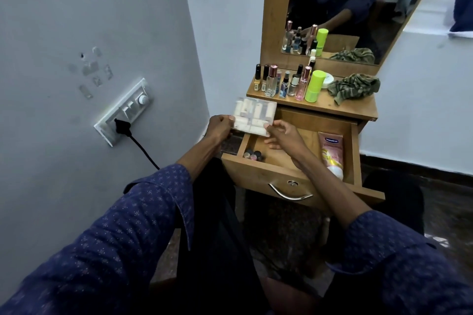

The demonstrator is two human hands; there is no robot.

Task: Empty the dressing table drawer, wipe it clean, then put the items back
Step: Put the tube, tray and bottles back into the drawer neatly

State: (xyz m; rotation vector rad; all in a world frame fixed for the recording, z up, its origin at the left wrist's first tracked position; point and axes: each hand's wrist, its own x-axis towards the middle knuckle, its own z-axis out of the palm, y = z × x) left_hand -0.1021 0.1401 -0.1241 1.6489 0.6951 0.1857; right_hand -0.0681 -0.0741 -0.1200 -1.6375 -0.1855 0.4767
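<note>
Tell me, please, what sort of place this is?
Probably a bedroom or dressing corner at home: a wooden dressing table with a mirror, perfume and nail polish bottles on its top, and an open drawer.

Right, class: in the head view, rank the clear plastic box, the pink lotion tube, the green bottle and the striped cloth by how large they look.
1. Striped cloth and clear plastic box: about alike, and the box is held nearer the camera.
2. Pink lotion tube.
3. Green bottle.

Pink tube (pixel 331 155); lime-green bottle (pixel 314 86); green striped cloth (pixel 354 88); navy dotted sleeves (pixel 143 215).
</note>
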